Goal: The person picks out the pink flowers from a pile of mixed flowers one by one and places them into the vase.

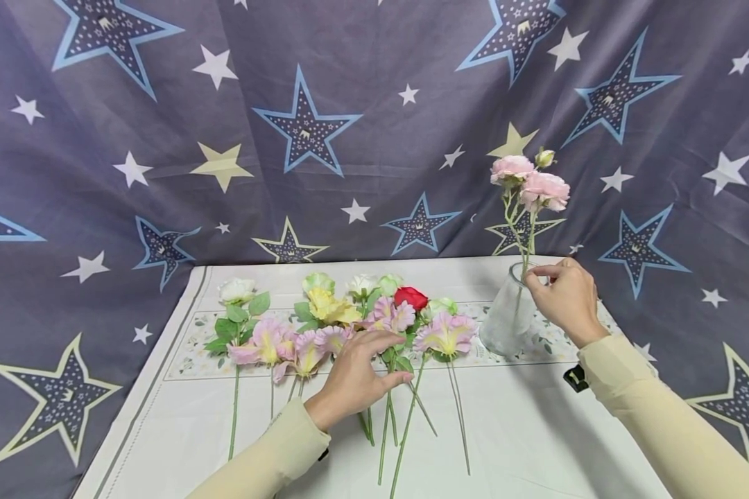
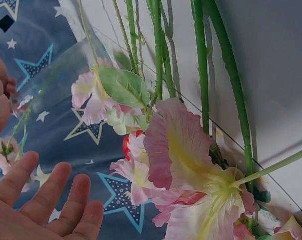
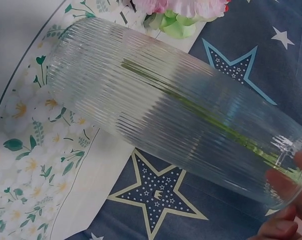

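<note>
My right hand [image 1: 566, 296] pinches the stem of a pink flower spray [image 1: 546, 191] at the mouth of a ribbed clear glass vase [image 1: 501, 327]. Two pink blooms and a bud stand above the rim. Inside the vase, the green stem [image 3: 191, 106] reaches partway down, as the right wrist view shows. My left hand [image 1: 357, 374], fingers spread and relaxed, is over the row of lying flowers and holds nothing. Close to it are pink-and-yellow ruffled flowers [image 2: 201, 175] and green stems [image 2: 203, 65]. A red rose [image 1: 410, 298] lies just beyond.
On the white table [image 1: 505, 443] a floral-printed strip [image 1: 184, 357] runs under the blooms and vase. A yellow flower [image 1: 332, 307] and a white rose [image 1: 237, 290] lie farther left, stems toward me. Behind hangs a star-patterned cloth [image 1: 374, 138].
</note>
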Motion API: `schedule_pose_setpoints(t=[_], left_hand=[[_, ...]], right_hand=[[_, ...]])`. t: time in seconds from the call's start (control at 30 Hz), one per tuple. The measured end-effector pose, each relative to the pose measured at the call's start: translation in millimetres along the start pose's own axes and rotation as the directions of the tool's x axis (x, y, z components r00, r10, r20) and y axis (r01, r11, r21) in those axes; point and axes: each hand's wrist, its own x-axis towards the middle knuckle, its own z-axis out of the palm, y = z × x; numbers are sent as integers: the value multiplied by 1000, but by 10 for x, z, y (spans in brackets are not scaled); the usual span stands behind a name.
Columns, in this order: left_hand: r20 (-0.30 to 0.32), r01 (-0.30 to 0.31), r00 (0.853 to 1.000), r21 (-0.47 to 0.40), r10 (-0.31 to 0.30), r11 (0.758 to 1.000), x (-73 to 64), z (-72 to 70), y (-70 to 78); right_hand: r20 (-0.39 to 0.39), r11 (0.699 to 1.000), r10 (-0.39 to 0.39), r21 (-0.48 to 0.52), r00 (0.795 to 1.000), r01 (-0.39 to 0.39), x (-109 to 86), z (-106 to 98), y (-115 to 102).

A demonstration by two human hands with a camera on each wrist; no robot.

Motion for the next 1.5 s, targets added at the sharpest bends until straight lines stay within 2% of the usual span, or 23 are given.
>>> schedule_pose_setpoints(t=[0.43,0.63,0.87,1.0,1.13,1.5], left_hand=[[-11,-5,1000,10,5,1000,-27,-21,-10],[-15,3,1000,17,-2,1000,-36,-27,-19],[-21,-1,1000,20,2,1000,-48,-36,-41],[-25,-13,1000,27,14,1000,-45,-35,-60],[-41,-17,999,40,18,999,-39,-54,-60],[-78,4,997,64,1,998,-69,-116,-62]], right_hand=[[-125,998,-44,28,991,48,-38,21,2],[-157,996,-76,40,985,83,-77,18,-15],[-188,995,-62,62,980,75,-161,-7,-38],[-253,989,-87,97,964,114,-247,7,-61],[-302,977,-144,107,943,183,-329,41,-103],[-298,929,-297,131,907,347,-507,150,-267]])
